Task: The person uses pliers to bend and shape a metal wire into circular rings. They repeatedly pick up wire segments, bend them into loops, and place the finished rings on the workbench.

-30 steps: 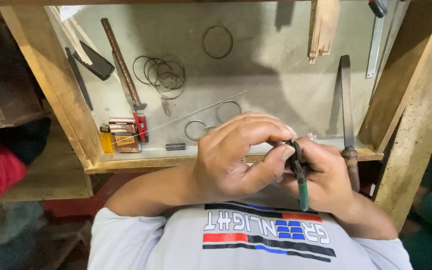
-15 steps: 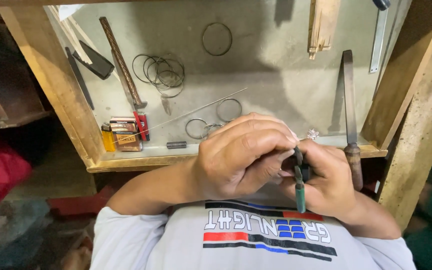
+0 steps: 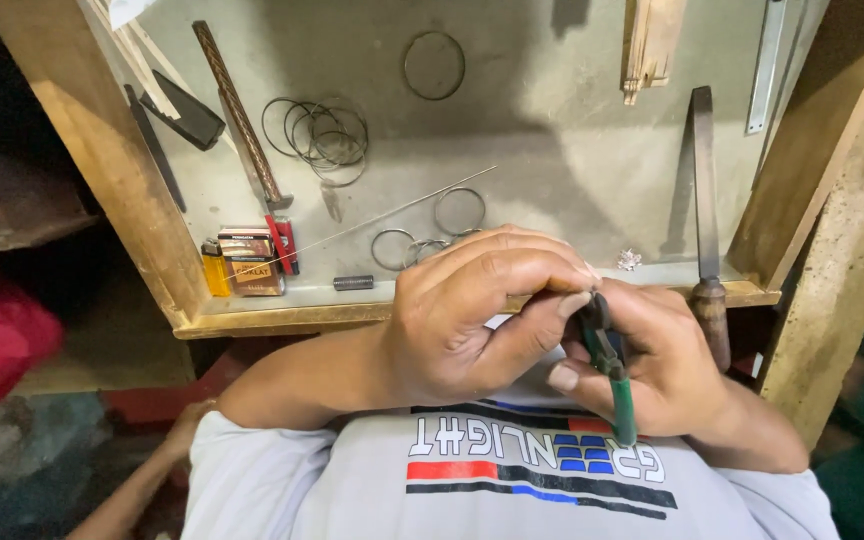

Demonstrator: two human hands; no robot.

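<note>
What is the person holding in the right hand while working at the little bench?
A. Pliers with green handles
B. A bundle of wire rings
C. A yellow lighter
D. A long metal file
A: the right hand grips green-handled pliers, with the left hand pressed against their head; the file, the yellow lighter and the wire rings all lie untouched on the bench.

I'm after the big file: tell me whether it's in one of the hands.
No. The file leans on the bench wall, while the right hand holds green-handled pliers.
</note>
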